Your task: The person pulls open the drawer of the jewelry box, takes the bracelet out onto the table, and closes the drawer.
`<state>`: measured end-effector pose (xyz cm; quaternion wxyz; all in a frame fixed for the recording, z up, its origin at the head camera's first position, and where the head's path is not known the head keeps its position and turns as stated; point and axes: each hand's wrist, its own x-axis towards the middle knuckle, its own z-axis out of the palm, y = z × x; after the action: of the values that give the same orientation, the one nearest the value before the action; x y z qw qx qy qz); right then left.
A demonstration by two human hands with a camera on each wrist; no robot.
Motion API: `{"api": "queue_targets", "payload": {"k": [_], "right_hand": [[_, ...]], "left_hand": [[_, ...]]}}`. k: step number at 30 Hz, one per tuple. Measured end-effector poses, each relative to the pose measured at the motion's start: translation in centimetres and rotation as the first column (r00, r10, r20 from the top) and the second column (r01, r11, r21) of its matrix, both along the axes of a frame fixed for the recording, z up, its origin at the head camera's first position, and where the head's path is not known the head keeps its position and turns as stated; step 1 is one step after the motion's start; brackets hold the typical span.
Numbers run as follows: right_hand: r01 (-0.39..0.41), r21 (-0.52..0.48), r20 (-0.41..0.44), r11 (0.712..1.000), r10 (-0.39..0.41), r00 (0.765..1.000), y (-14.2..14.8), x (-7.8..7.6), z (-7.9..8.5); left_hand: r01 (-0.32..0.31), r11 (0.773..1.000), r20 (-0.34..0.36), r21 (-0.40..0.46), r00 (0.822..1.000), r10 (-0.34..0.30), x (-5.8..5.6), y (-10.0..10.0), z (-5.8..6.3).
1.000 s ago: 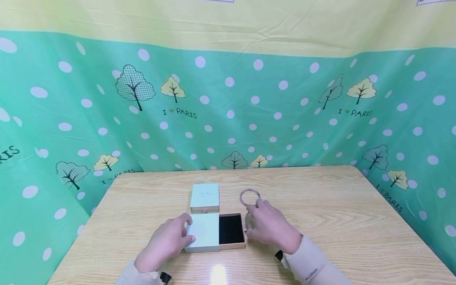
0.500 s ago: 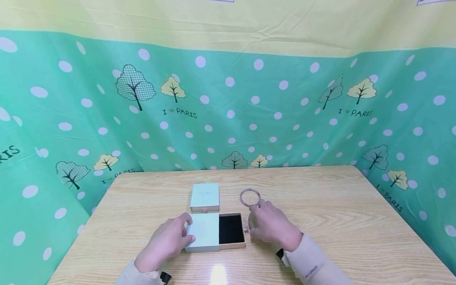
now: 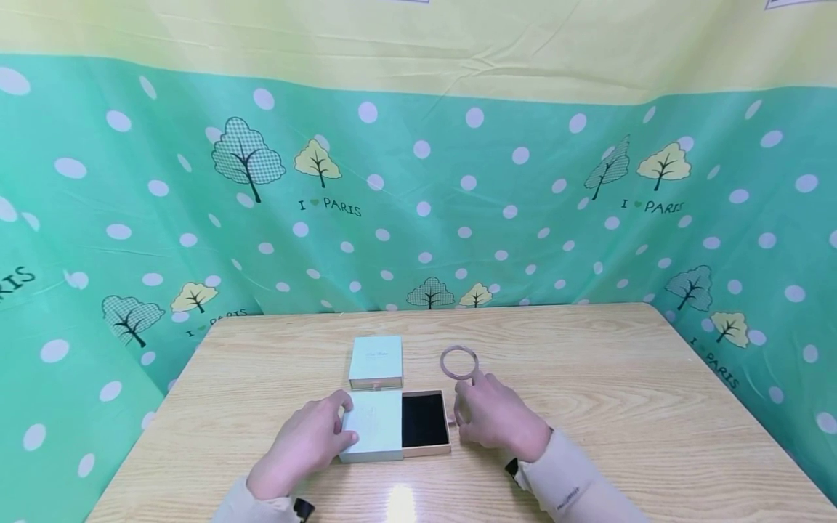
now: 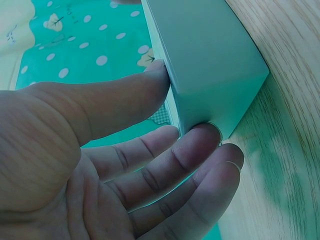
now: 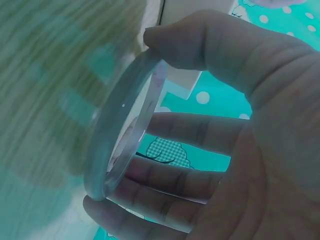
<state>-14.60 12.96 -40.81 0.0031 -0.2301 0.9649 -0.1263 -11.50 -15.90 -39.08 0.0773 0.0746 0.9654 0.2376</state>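
Observation:
My left hand (image 3: 314,436) grips the left end of a pale blue drawer box (image 3: 374,427), thumb and fingers spread along its edges. The box's drawer, lined in black (image 3: 423,421), is pulled partway out to the right. Just beyond the drawer's right end, my right hand (image 3: 493,415) holds a translucent bangle (image 5: 117,110) by its rim. In the right wrist view the thumb is on one side of this ring and fingertips are on the other, with the ring tilted over the tabletop. A second bangle (image 3: 460,347) lies flat just behind the right hand.
A closed pale blue box (image 3: 377,357) sits directly behind the one with the drawer out. A small ribbon tab (image 3: 451,420) sticks out from the drawer's right end. Behind the wooden table (image 3: 588,378) hangs a green dotted curtain (image 3: 418,189).
My right hand has shifted slightly right, away from the drawer's end, with the bangle, and the ribbon tab shows more. The left hand and both boxes have stayed put.

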Motion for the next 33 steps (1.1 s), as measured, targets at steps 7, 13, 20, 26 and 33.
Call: {"api": "queue_targets", "payload": {"k": [7,13,20,26,33], "right_hand": [[-0.015,-0.009,0.014,1.000,0.015,1.000,-0.27,0.24,-0.26],[-0.017,-0.001,-0.004,1.000,0.017,1.000,-0.45,0.28,-0.51],[-0.018,0.017,-0.010,1.000,0.018,1.000,-0.61,0.34,-0.60],[-0.024,0.026,-0.016,0.999,0.025,1.000,-0.70,0.42,-0.50],[-0.028,0.039,-0.028,0.999,0.030,0.999,-0.63,0.44,-0.51]], "left_hand": [[-0.002,1.000,0.010,0.000,1.000,0.002,0.02,0.00,0.08],[0.002,1.000,0.008,0.003,1.000,-0.002,0.03,-0.01,0.05],[-0.001,1.000,0.011,-0.003,1.000,0.001,0.04,-0.05,0.06],[0.000,1.000,0.012,-0.003,1.000,0.000,0.03,-0.04,0.10],[0.002,1.000,0.006,0.003,1.000,-0.002,0.05,-0.07,0.05]]}}
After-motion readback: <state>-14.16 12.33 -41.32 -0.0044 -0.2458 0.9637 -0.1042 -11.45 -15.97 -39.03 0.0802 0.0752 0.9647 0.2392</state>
